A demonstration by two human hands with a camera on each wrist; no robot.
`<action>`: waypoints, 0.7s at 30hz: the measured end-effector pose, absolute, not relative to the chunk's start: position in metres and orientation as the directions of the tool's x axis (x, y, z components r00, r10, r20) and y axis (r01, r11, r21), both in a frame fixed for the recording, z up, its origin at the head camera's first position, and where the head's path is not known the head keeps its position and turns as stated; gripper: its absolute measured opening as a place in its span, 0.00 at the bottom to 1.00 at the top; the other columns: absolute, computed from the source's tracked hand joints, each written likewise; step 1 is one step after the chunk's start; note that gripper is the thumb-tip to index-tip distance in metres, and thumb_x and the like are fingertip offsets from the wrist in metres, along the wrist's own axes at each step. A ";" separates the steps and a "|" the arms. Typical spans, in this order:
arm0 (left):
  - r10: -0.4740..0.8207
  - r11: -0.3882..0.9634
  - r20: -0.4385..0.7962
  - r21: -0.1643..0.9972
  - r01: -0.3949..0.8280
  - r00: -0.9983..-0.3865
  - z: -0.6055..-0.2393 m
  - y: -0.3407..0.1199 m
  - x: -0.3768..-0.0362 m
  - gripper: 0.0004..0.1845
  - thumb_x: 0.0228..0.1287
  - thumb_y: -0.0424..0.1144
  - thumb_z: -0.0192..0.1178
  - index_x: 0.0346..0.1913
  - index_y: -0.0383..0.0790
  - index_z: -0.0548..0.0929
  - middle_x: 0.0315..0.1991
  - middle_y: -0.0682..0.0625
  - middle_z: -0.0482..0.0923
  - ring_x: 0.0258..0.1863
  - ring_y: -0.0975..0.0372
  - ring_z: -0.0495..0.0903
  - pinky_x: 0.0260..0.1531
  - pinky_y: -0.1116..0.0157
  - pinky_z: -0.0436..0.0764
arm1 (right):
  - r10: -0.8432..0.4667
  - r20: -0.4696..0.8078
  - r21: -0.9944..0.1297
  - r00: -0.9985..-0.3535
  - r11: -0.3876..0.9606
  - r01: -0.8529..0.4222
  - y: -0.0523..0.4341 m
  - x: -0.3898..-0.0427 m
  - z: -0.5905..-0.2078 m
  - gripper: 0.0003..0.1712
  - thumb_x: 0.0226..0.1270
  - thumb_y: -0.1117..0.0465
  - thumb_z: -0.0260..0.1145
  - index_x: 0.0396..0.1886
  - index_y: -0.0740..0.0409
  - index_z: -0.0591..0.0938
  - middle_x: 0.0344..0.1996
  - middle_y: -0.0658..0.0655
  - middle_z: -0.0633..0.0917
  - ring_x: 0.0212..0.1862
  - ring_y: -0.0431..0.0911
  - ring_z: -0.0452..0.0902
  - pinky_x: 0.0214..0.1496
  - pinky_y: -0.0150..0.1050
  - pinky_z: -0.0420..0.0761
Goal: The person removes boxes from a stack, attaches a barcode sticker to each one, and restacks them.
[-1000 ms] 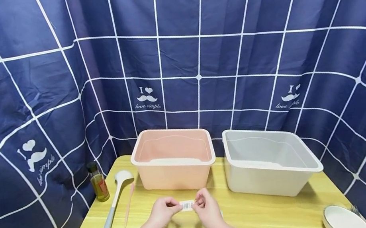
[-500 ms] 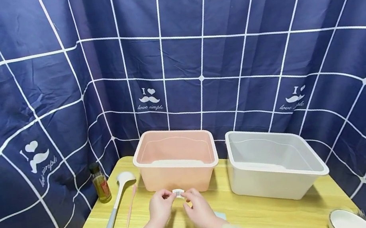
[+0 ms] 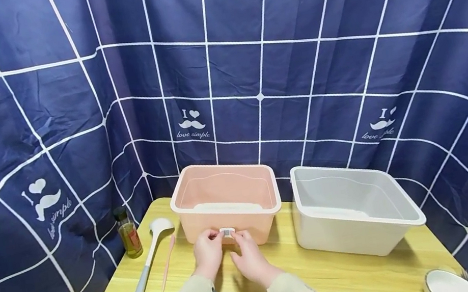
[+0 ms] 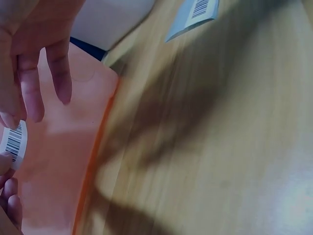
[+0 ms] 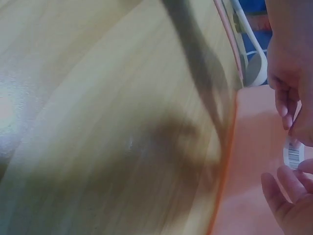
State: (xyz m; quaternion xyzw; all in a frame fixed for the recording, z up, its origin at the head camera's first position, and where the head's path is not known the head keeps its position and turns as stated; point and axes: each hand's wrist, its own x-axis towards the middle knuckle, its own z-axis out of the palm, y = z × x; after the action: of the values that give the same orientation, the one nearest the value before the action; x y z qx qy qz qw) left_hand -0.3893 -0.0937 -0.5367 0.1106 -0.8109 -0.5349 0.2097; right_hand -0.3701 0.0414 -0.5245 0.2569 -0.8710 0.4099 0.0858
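Note:
A small white barcode sticker is held in front of the pink bin's front wall; whether it touches the wall I cannot tell. My left hand pinches its left end. At the right end my right hand holds it by thumb and fingertips. The left wrist view shows the barcode sticker slightly curved between the two hands, with the right hand's other fingers spread above it. Seen from the right wrist, the sticker has its printed side facing out.
A grey-white bin stands right of the pink one. Left lie a ladle and a thin pink stick, beside an oil bottle. A bowl sits front right. A light-blue barcode piece lies on the table.
Both hands have moved forward, away from the body, carrying the barcode sticker from over the table to the pink bin's front wall. The bins and ladle stay put.

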 end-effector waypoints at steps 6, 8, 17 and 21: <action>-0.431 0.427 0.238 0.903 0.035 -0.870 -0.536 -0.090 -0.396 0.05 0.58 0.39 0.69 0.28 0.43 0.85 0.25 0.55 0.80 0.29 0.58 0.78 0.35 0.56 0.76 | -0.366 0.322 -0.696 -0.873 0.533 -0.480 0.040 -0.374 -0.522 0.32 0.60 0.74 0.65 0.64 0.78 0.68 0.55 0.67 0.71 0.53 0.62 0.73 0.57 0.55 0.74; -0.443 0.431 0.233 0.902 0.022 -0.866 -0.535 -0.089 -0.397 0.06 0.58 0.39 0.69 0.27 0.43 0.85 0.25 0.54 0.80 0.29 0.57 0.78 0.35 0.56 0.76 | -0.361 0.308 -0.704 -0.880 0.536 -0.466 0.039 -0.374 -0.522 0.32 0.60 0.73 0.65 0.64 0.79 0.68 0.55 0.68 0.71 0.53 0.62 0.72 0.57 0.56 0.74; -0.456 0.432 0.221 0.902 0.003 -0.862 -0.535 -0.088 -0.399 0.06 0.59 0.41 0.69 0.27 0.45 0.85 0.26 0.55 0.81 0.30 0.57 0.79 0.37 0.55 0.75 | -0.337 0.280 -0.725 -0.899 0.540 -0.428 0.038 -0.376 -0.522 0.32 0.60 0.73 0.66 0.64 0.77 0.69 0.54 0.67 0.71 0.52 0.62 0.73 0.55 0.55 0.74; -0.461 0.443 0.221 0.897 -0.007 -0.859 -0.535 -0.089 -0.397 0.06 0.59 0.42 0.69 0.27 0.46 0.85 0.26 0.55 0.81 0.31 0.56 0.80 0.37 0.55 0.75 | -0.335 0.280 -0.732 -0.900 0.532 -0.426 0.038 -0.378 -0.523 0.33 0.59 0.74 0.66 0.65 0.76 0.69 0.55 0.68 0.71 0.51 0.62 0.73 0.53 0.54 0.75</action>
State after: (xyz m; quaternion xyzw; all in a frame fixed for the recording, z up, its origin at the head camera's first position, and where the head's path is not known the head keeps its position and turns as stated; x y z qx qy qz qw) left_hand -0.3973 -0.0891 -0.5349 0.1428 -0.8193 -0.5082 0.2236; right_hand -0.3776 0.0379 -0.5234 0.2178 -0.8736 0.4320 0.0523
